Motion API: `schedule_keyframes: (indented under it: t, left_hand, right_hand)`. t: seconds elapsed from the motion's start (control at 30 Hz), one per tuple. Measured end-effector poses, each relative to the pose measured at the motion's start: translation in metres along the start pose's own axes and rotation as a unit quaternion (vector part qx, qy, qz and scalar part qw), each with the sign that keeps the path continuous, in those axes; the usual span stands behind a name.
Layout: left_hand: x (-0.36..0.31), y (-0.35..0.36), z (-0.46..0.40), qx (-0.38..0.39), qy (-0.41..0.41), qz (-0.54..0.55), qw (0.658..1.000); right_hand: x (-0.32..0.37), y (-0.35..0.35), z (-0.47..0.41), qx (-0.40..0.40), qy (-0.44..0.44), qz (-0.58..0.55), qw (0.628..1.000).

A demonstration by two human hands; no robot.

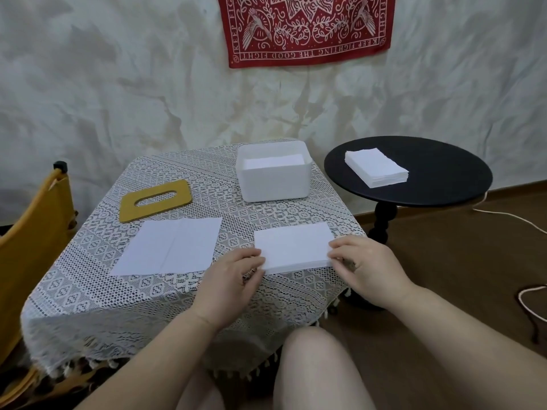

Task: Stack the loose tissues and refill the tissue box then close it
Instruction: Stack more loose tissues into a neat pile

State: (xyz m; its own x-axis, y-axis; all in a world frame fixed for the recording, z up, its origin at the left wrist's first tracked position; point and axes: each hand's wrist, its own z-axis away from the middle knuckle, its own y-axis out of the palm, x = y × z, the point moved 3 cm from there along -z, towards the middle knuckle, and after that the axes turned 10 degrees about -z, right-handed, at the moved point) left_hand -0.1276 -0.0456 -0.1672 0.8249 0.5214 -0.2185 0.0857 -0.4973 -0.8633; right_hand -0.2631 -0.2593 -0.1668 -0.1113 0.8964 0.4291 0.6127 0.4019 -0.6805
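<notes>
My left hand [236, 272] and right hand [359, 263] pinch the two short ends of the stack [293, 247] at the near edge of the table [88, 291]. The stack's long axis runs left to right between my hands. The box [273, 176] sits open straight ahead of it, long axis likewise, tissues already inside. The lid [155, 199] lies off to the left, nearer my left hand

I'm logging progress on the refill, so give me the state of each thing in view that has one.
tissue box: open, lid off, tissues inside.
lid: flat on the tablecloth, left of the box.
stack between the hands: squared, gripped at both near corners.
unfolded tissue: spread flat, untouched.
stack on the round table: neat, untouched.
left hand: grips stack.
right hand: grips stack.
</notes>
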Motion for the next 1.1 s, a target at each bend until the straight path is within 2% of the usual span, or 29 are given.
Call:
schedule_keyframes:
  t: [0.3, 0.63, 1.1]
  left_hand:
    - [0.0, -0.009, 0.004, 0.002, -0.106, 0.048, 0.993]
    - [-0.003, -0.011, 0.003, 0.01, -0.149, 0.078, 0.986]
    - [-0.001, -0.008, 0.002, 0.018, -0.121, 0.077, 0.99]
  right_hand:
    - [-0.003, -0.011, 0.007, -0.012, 0.129, -0.028, 0.991]
    - [-0.009, -0.004, 0.007, -0.002, 0.138, -0.031, 0.99]
    - [-0.005, -0.004, 0.005, 0.006, 0.082, 0.003, 0.997]
